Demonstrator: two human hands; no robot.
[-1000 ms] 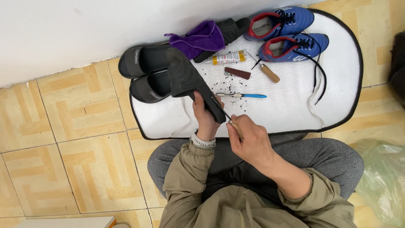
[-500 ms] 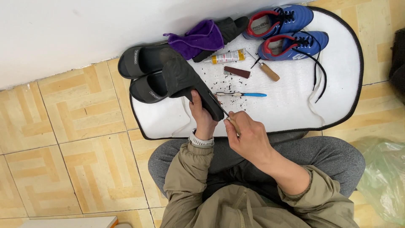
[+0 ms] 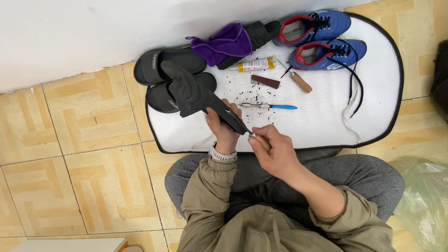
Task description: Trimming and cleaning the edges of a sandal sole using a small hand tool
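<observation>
My left hand (image 3: 223,127) grips a black slipper (image 3: 198,95) by its heel end, sole edge turned toward me. In my right hand (image 3: 276,151) I hold a small wooden-handled tool (image 3: 254,136), its tip against the slipper's edge. Dark scrapings are scattered across the white mat (image 3: 322,121) beyond my hands. Just past my fingers lies a blue-handled toothbrush (image 3: 269,106).
On the mat lie two black slides (image 3: 158,65), a purple cloth (image 3: 223,43), a yellow glue tube (image 3: 255,64), a brown block (image 3: 265,81), a wooden-handled awl (image 3: 297,80) and two blue laced shoes (image 3: 322,37). A white wall runs behind; a green plastic bag (image 3: 427,200) lies at my right.
The slipper has tilted slightly and my right hand has shifted a little along its edge; everything on the mat stays put.
</observation>
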